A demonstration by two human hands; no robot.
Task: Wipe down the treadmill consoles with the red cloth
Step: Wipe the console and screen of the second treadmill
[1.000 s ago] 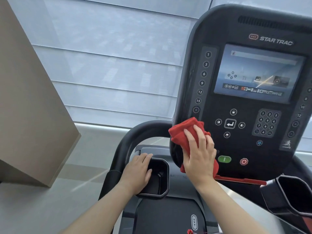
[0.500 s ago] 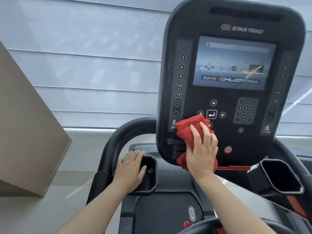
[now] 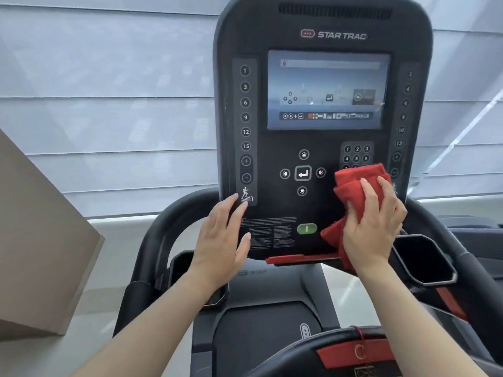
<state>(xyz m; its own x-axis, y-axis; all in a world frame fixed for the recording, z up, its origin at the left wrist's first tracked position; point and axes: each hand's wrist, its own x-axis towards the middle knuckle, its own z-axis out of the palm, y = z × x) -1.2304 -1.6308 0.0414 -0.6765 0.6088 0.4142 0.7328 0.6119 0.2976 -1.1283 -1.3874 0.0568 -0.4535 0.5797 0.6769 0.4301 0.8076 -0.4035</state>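
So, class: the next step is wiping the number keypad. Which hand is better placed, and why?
Right. The right hand presses the red cloth against the console, at the lower edge of the keypad; the left hand lies bare at the lower left corner.

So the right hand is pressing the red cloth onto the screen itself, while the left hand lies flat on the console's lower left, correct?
Not quite. In the head view the right hand presses the red cloth below the screen, on the lower right of the console, covering the bottom of the number keypad. The left hand does lie flat on the lower left.
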